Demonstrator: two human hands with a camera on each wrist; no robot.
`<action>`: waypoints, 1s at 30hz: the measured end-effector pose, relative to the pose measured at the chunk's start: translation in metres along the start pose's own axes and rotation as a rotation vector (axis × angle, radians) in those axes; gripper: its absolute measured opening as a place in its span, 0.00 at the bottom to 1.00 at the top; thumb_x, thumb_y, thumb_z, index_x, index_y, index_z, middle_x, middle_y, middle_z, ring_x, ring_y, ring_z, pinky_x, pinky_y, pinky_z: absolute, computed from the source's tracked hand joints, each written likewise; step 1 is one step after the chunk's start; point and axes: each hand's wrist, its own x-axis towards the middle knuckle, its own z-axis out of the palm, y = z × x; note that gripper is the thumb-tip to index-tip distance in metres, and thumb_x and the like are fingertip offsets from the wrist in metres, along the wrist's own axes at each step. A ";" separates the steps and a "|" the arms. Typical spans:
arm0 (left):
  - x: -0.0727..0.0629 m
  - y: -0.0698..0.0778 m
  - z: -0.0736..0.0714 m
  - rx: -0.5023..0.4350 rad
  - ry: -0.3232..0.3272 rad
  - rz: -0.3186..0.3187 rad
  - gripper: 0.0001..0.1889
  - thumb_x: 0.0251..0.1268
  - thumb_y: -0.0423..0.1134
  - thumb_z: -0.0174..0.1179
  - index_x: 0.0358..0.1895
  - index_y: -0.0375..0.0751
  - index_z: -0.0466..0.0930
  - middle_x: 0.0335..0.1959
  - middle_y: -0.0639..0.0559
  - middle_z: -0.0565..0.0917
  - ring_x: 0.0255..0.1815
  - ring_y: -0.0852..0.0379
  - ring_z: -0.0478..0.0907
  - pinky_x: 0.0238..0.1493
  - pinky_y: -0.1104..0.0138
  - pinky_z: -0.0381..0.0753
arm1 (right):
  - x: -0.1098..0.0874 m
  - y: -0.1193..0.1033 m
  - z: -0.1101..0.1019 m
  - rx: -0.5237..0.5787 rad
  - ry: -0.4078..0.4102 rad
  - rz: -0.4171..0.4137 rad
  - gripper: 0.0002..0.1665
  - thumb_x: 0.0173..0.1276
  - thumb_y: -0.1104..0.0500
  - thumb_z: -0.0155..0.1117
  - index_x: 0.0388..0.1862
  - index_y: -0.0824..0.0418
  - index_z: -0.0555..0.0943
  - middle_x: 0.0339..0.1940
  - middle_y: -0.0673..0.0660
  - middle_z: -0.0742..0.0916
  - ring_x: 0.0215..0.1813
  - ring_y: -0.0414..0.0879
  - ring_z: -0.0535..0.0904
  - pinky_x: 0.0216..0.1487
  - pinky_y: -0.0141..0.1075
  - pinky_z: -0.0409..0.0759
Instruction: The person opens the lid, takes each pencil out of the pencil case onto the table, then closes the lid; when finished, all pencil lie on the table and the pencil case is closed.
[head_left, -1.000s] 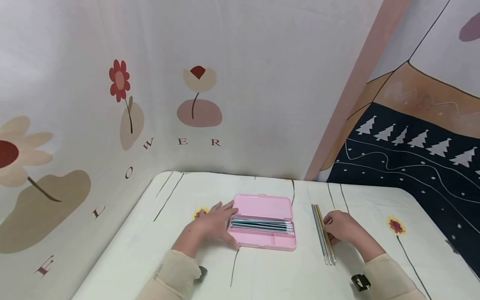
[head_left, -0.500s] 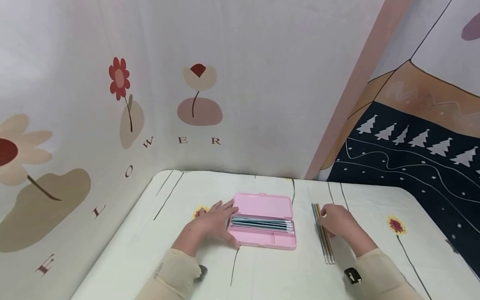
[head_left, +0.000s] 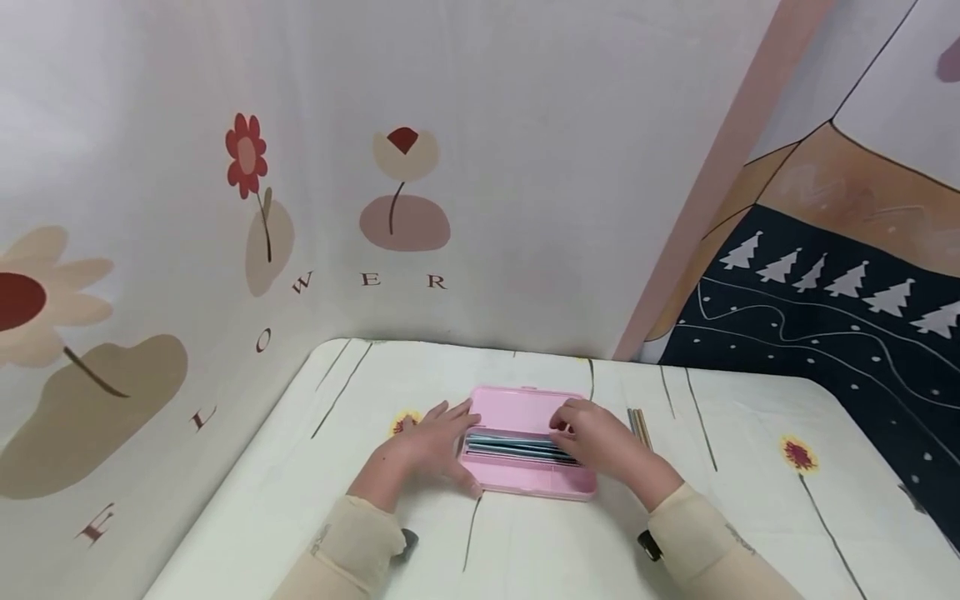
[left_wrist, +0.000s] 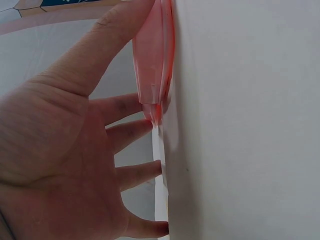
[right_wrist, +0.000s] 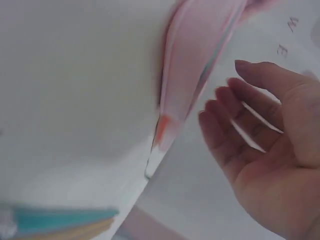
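A pink pencil case [head_left: 517,479] lies with its lid [head_left: 510,408] folded back on the white table. Several dark teal pencils [head_left: 510,447] fill its long compartment. My left hand [head_left: 427,446] is spread at the case's left end, its thumb by the near corner. Above the right end of the case hovers my right hand [head_left: 603,437], covering the pencils' eraser ends in the head view. From the right wrist, its fingers look loosely bent, with nothing between them. More pencils, teal and gold [head_left: 639,425], lie to the right of the case, partly hidden behind the right hand.
The tabletop [head_left: 540,550] has a white cloth printed with flowers and thin stems. Behind it hangs a pale backdrop [head_left: 525,275] with flower drawings and letters. A dark panel with white trees [head_left: 817,317] stands at the right.
My right hand has left the loose pencils on the right and moved left to above the pencil case. The left hand has stayed at the case's left end.
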 end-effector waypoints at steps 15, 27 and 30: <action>0.001 0.001 -0.003 0.025 0.003 0.021 0.62 0.42 0.67 0.84 0.84 0.57 0.63 0.91 0.59 0.53 0.93 0.40 0.45 0.82 0.23 0.44 | 0.013 -0.031 0.025 -0.301 0.049 -0.271 0.09 0.70 0.57 0.77 0.47 0.55 0.91 0.42 0.49 0.91 0.43 0.42 0.80 0.50 0.36 0.87; -0.001 0.001 -0.003 0.019 0.000 0.002 0.61 0.41 0.67 0.84 0.84 0.58 0.64 0.91 0.58 0.54 0.92 0.41 0.46 0.82 0.23 0.45 | 0.015 -0.030 0.030 -0.224 0.030 -0.251 0.13 0.68 0.62 0.78 0.50 0.52 0.93 0.40 0.49 0.88 0.42 0.41 0.80 0.47 0.35 0.87; -0.001 0.002 -0.002 0.018 0.001 0.004 0.61 0.41 0.67 0.84 0.84 0.57 0.65 0.91 0.57 0.55 0.92 0.40 0.46 0.82 0.23 0.46 | 0.015 -0.029 0.031 -0.188 0.015 -0.246 0.14 0.68 0.63 0.78 0.51 0.52 0.93 0.39 0.49 0.88 0.40 0.40 0.79 0.46 0.34 0.87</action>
